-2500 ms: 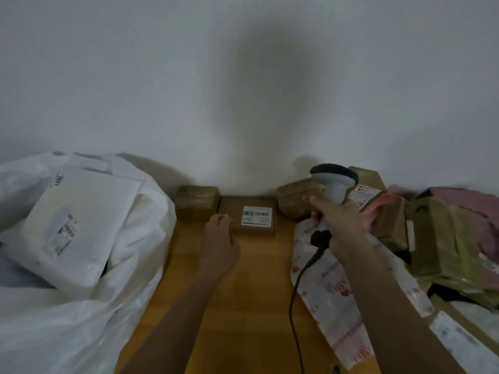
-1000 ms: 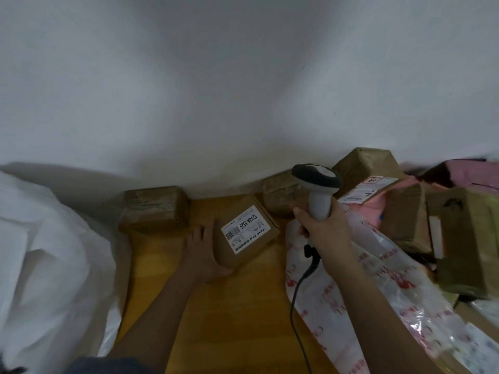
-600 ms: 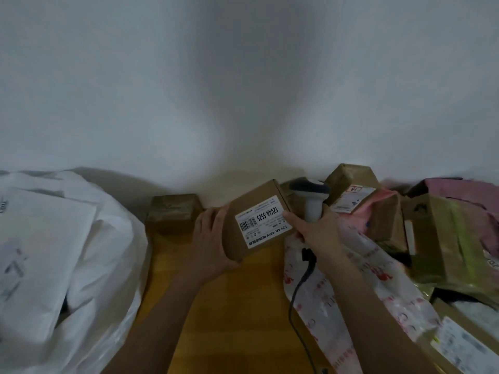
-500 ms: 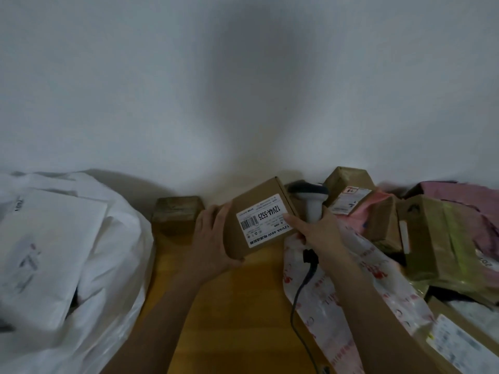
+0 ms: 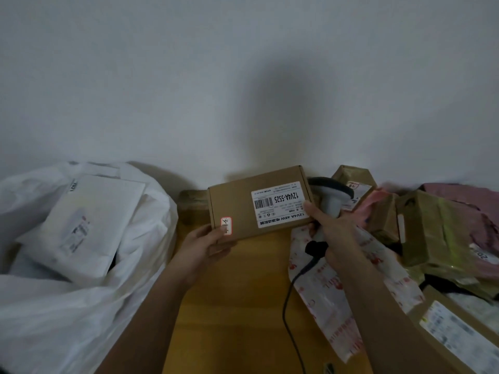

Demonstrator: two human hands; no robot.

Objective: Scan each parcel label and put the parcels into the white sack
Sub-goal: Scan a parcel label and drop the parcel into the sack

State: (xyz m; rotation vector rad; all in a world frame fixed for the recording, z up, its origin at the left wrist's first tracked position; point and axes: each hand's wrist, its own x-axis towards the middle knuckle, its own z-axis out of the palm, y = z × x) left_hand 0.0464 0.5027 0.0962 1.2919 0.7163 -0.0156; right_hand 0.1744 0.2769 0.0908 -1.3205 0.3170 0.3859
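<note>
A flat brown cardboard parcel is held up above the wooden table, its white barcode label facing me. My left hand grips its lower left corner, thumb beside a small red-edged sticker. My right hand holds a grey handheld scanner by its handle, and its thumb presses on the parcel's right edge. The scanner head sits just behind that edge. The white sack lies open at the left with a white parcel inside.
A heap of parcels fills the right: brown taped boxes, pink bags, a white bag with red print. A small brown parcel rests against the wall behind the held box. The scanner's black cable runs down over the table.
My left hand lifted the brown parcel from the table by the wall and turned it level, label toward me. My right hand with the scanner came in and its thumb now touches the parcel.
</note>
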